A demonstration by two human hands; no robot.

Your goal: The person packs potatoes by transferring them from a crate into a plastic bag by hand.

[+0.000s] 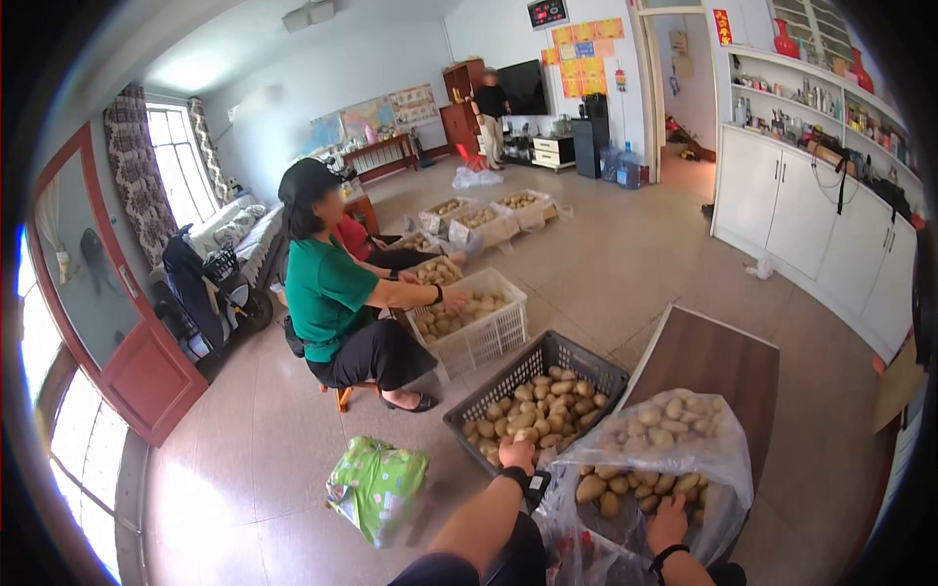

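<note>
My left hand [516, 453] is over the near side of a black plastic crate [469, 412], its fingers closed around a potato [526, 436]. Below it, many more potatoes [547, 398] fill the crate. To the right, a clear plastic bag [735, 459] lies open, with a heap of potatoes [645, 483] inside. My right hand [668, 525] reaches into the mouth of this bag, fingers stretched out against the nearest potatoes. Nothing shows as held in it, though the undersides of the fingers are hidden.
A brown board [718, 356] lies beyond the bag. A person in a green shirt [327, 293] sits ahead, hands over a white crate [479, 342] of potatoes. A green patterned bag [376, 483] rests on the floor at left. Another person [490, 107] stands near the back wall.
</note>
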